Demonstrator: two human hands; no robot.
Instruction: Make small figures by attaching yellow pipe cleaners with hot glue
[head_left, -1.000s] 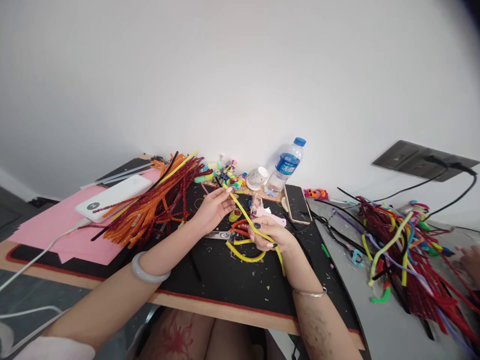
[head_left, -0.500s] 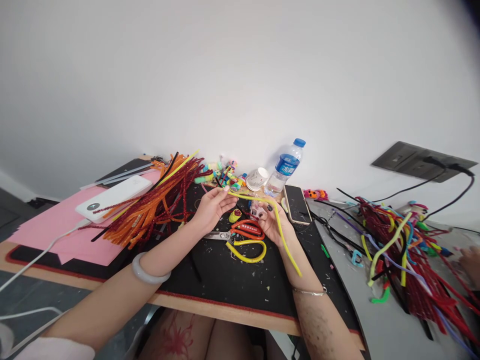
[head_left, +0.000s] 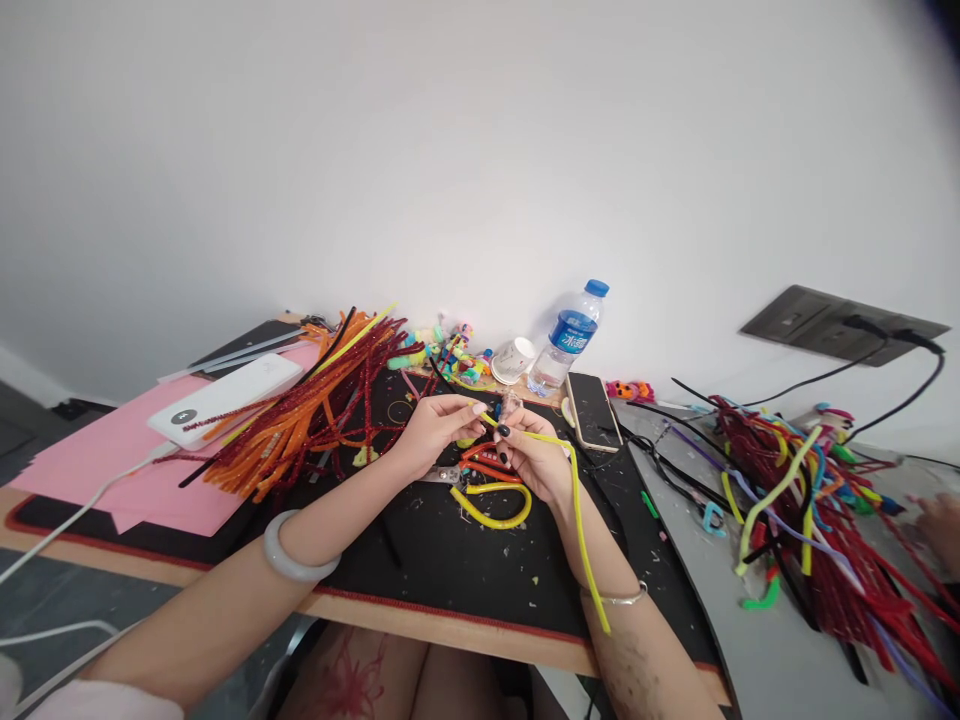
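Observation:
A yellow pipe cleaner (head_left: 576, 500) is pinched near one end by both my hands, close together over the black mat (head_left: 465, 570). My left hand (head_left: 435, 430) grips it between thumb and fingertips. Dark-nailed fingers of my right hand (head_left: 534, 455) close on it right beside. Its long end passes over the right hand, bends, and hangs down along my right forearm. Below the hands lie scissors (head_left: 491, 507) with one yellow and one orange-red handle, partly covered by the hands. A small yellow coiled piece is mostly hidden behind my fingers.
At left, orange and dark red pipe cleaners (head_left: 292, 430) lie over a white power bank (head_left: 225, 395) and pink paper (head_left: 180, 490). Behind stand a water bottle (head_left: 568, 340), a tipped paper cup (head_left: 513, 360) and a phone (head_left: 593, 411). More pipe cleaners (head_left: 810, 530) and another person's hand (head_left: 941, 530) are at right.
My hands have come together, the left moving right and slightly down. The yellow pipe cleaner's long end has slid farther over the right hand and hangs lower.

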